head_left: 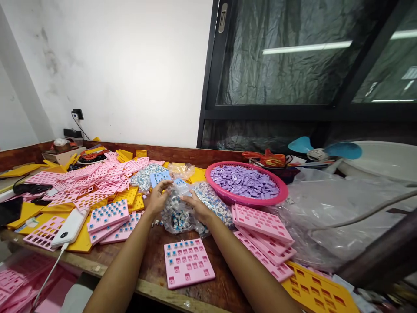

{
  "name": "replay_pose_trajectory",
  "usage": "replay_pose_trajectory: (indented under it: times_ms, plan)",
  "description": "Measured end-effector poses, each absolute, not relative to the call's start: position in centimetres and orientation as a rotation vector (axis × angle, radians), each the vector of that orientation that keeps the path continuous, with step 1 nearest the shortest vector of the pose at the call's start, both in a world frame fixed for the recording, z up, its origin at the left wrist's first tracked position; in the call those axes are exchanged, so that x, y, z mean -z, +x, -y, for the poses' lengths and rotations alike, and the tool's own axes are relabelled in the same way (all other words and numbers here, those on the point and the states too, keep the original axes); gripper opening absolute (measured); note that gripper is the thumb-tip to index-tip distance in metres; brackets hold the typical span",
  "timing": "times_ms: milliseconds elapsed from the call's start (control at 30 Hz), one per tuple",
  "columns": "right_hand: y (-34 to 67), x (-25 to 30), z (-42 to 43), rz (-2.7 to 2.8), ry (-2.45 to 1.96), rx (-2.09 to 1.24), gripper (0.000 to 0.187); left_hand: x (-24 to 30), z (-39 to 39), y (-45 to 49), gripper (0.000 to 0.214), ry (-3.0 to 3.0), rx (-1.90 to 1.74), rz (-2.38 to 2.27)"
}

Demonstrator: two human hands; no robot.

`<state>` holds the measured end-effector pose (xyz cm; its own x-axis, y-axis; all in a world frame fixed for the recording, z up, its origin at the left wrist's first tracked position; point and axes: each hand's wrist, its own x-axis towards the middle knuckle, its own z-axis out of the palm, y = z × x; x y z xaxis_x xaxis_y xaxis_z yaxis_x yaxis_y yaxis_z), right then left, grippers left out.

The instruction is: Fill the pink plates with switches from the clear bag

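A clear plastic bag (176, 217) filled with small blue-and-white key switches stands on the table in front of me. My left hand (159, 196) grips its upper left edge with curled fingers. On the opposite edge, my right hand (199, 205) has its fingers closed on the plastic. A light-blue piece shows between the hands at the bag's mouth; whether it lies inside is unclear. Nearer to me lies a pink switch plate (189, 264), with blue switches in its top row and part of its left side, and its other square holes bare. Another bag of switches (213, 204) touches the right side.
Switch-filled pink plates (109, 216) are stacked left, beside a white power bank (70, 228). Bare pink plates (263, 224) are piled right. A pink basket (283, 193) holds purple pieces behind them. Pink frames (97, 174) and yellow plates (130, 196) cover the back left.
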<state>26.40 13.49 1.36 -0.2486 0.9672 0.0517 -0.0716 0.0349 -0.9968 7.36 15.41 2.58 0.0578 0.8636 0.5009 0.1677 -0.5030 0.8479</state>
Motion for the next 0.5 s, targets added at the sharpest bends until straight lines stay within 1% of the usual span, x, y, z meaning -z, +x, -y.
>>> replay_pose_trajectory:
  times_ms: [100,200,300,433,500]
  plan:
    - [26.0,-1.2,-13.7,1.273,-0.879,-1.391,0.057,-2.0,-15.7,7.3,0.037,1.657,-1.552,-0.939]
    - [25.6,-0.7,-14.4,1.234,-0.892,-1.356,0.047,-1.2,-16.0,6.4,0.05,1.581,-1.591,-0.97]
    - [25.3,-0.7,-14.9,1.198,-0.881,-1.287,0.045,-0.5,-16.1,5.2,0.062,1.534,-1.549,-1.061]
    - [24.9,-1.2,-14.7,1.212,-0.827,-1.187,0.046,0.3,-15.8,4.9,0.051,1.565,-1.329,-1.006]
    - [24.8,-1.4,-14.5,1.248,-0.828,-1.169,0.047,0.6,-15.8,5.3,0.05,1.582,-1.278,-0.945]
